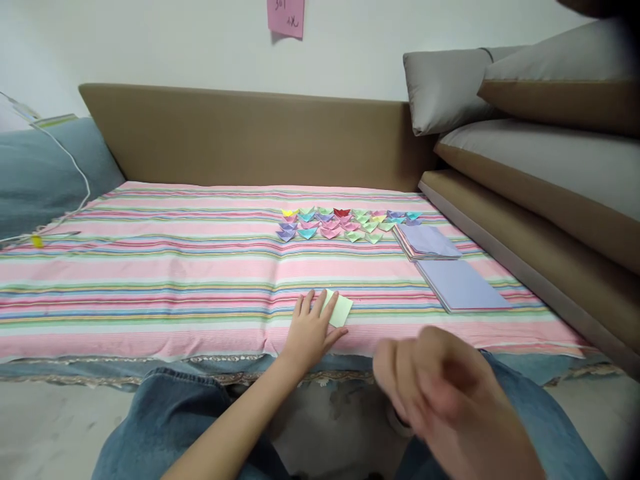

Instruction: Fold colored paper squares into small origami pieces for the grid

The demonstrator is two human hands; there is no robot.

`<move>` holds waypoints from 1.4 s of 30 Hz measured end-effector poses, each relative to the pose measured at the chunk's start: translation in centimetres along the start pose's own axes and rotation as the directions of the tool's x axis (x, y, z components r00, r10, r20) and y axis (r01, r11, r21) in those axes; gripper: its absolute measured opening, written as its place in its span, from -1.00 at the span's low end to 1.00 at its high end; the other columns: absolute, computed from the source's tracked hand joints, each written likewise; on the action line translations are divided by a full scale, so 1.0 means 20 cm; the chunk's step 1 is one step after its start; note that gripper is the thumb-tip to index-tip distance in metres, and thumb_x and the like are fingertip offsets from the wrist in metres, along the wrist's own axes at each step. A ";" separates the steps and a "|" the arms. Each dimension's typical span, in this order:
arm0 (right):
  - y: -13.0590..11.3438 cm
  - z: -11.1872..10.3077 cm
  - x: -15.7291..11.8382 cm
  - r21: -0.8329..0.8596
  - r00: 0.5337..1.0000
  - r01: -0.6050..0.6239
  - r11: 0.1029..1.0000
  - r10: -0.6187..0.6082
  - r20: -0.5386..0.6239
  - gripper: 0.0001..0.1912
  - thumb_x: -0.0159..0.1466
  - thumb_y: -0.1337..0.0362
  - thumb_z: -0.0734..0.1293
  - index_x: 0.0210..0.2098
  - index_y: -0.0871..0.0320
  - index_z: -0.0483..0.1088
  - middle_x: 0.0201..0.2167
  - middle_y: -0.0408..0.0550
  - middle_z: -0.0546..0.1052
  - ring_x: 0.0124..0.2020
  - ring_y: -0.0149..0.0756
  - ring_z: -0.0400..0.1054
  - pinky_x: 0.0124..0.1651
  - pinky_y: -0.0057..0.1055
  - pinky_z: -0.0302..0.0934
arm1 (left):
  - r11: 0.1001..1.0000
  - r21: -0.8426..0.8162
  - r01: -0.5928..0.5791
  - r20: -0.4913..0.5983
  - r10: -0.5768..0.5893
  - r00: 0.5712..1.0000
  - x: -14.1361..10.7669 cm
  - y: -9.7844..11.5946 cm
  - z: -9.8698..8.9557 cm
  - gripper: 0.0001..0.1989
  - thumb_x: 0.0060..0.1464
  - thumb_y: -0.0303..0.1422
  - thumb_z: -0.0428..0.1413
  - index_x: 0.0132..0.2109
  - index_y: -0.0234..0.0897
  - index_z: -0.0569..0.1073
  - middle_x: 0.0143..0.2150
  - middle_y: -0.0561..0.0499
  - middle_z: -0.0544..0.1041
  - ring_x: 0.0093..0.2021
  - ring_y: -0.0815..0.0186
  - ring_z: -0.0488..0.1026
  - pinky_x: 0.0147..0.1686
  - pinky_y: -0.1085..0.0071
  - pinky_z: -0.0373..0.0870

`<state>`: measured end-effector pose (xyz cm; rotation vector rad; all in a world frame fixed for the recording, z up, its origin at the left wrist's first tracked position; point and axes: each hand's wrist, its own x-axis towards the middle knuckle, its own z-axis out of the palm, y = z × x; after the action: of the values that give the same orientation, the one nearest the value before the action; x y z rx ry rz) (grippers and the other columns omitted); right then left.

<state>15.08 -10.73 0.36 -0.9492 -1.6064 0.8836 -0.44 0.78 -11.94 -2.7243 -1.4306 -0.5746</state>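
Note:
My left hand [311, 332] lies flat, fingers spread, on the striped cloth. Its fingers and thumb rest on and beside a small pale green piece of paper [341, 311], partly covering it. Nearer the camera, my right hand [433, 383] is raised in front of the cloth's edge, blurred, with its fingers curled in; nothing shows in it. Farther back, several small folded paper boats [330, 233] in many colours stand in rows.
Two stacks of square paper, a front stack [463, 285] and a back stack [427, 241], lie at the right. Grey and brown cushions [540, 153] are piled beyond them. A white cable [83, 170] runs along the left. A brown backrest [260, 137] borders the striped cloth [165, 267].

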 end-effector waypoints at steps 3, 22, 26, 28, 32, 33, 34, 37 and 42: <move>0.17 -0.08 0.18 0.130 0.990 -0.128 0.983 0.134 -0.041 -0.74 0.26 0.11 0.27 -0.49 0.09 0.38 -0.56 -0.09 0.48 -0.52 -0.33 0.36 -0.46 -0.40 0.29 | 0.988 -0.155 0.026 -0.003 -0.027 1.000 0.01 -0.03 -0.03 -0.36 0.13 -0.13 0.02 0.27 -0.27 0.05 0.20 -0.16 0.28 0.20 0.00 0.14 0.13 0.07 0.12; 0.73 -0.17 0.38 -0.174 0.980 -0.183 0.968 0.194 0.048 -0.81 0.25 0.21 0.25 -0.32 0.11 0.49 -0.35 -0.04 0.57 -0.30 -0.21 0.46 -0.23 -0.29 0.38 | 0.887 -0.436 0.151 -0.105 -0.217 0.970 0.05 -0.10 -0.02 -0.61 -0.07 -0.46 0.20 -0.05 -0.17 0.37 0.04 -0.08 0.40 0.03 0.11 0.30 -0.02 0.10 0.27; 0.77 -0.12 0.36 -0.263 0.987 -0.118 0.958 0.141 0.072 -0.56 0.10 0.36 0.37 -0.01 0.04 0.35 -0.08 -0.02 0.48 -0.08 -0.16 0.39 -0.05 -0.22 0.32 | 0.864 -0.469 0.182 -0.071 -0.243 0.967 0.05 -0.10 -0.03 -0.61 -0.08 -0.46 0.20 -0.05 -0.16 0.37 0.04 -0.07 0.40 0.04 0.11 0.30 -0.02 0.09 0.27; 0.79 -0.11 0.36 -0.298 0.988 -0.109 0.948 0.137 0.072 -0.50 0.09 0.42 0.36 0.02 0.03 0.31 -0.11 -0.02 0.48 -0.07 -0.16 0.37 -0.04 -0.21 0.31 | 0.859 -0.471 0.201 -0.062 -0.260 0.964 0.06 -0.09 -0.03 -0.65 -0.08 -0.46 0.20 -0.09 -0.16 0.39 0.03 -0.06 0.41 0.04 0.11 0.30 -0.03 0.10 0.27; 0.81 -0.11 0.35 -0.325 0.988 -0.118 0.938 0.144 0.057 -0.47 0.08 0.48 0.32 0.03 0.02 0.30 -0.21 -0.07 0.49 -0.14 -0.20 0.38 -0.07 -0.24 0.30 | 0.855 -0.462 0.234 -0.050 -0.289 0.956 0.07 -0.09 -0.02 -0.79 -0.08 -0.48 0.21 -0.24 -0.20 0.41 0.01 -0.04 0.43 0.01 0.13 0.32 -0.03 0.12 0.26; 0.82 -0.11 0.35 -0.325 0.988 -0.116 0.939 0.142 0.055 -0.47 0.07 0.48 0.32 0.02 0.03 0.30 -0.24 -0.08 0.48 -0.17 -0.22 0.39 -0.10 -0.26 0.31 | 0.855 -0.460 0.238 -0.047 -0.291 0.956 0.07 -0.10 -0.02 -0.79 -0.09 -0.48 0.21 -0.26 -0.21 0.41 0.01 -0.04 0.43 0.00 0.13 0.32 -0.03 0.12 0.25; 0.82 -0.11 0.35 -0.324 0.989 -0.113 0.939 0.138 0.058 -0.48 0.07 0.49 0.32 0.02 0.04 0.30 -0.26 -0.09 0.48 -0.20 -0.24 0.39 -0.12 -0.28 0.31 | 0.856 -0.458 0.240 -0.043 -0.291 0.956 0.08 -0.10 -0.02 -0.80 -0.10 -0.48 0.22 -0.27 -0.21 0.41 0.01 -0.04 0.44 0.00 0.13 0.32 -0.03 0.12 0.25; 0.81 -0.12 0.36 -0.346 0.990 -0.067 0.936 0.106 0.097 -0.59 0.08 0.49 0.31 -0.09 0.05 0.38 -0.34 -0.10 0.47 -0.25 -0.23 0.37 -0.18 -0.29 0.30 | 0.867 -0.448 0.219 -0.033 -0.261 0.965 0.08 -0.11 -0.03 -0.86 -0.08 -0.46 0.21 -0.32 -0.20 0.43 -0.01 -0.02 0.46 0.00 0.13 0.32 -0.03 0.13 0.25; 0.82 -0.15 0.35 -0.391 0.981 0.129 0.911 -0.060 0.185 -0.78 0.17 0.48 0.26 -0.34 0.07 0.48 -0.37 -0.04 0.49 -0.24 -0.19 0.34 -0.21 -0.23 0.28 | 0.905 -0.405 0.128 -0.044 -0.159 0.986 0.07 -0.16 -0.04 -0.90 0.00 -0.47 0.16 -0.37 -0.15 0.50 -0.08 0.03 0.52 -0.02 0.16 0.33 -0.04 0.15 0.25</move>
<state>19.35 2.66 -10.98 -1.0880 -2.0133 0.5856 -2.49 3.51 -11.16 -2.8584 -1.6673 -1.0802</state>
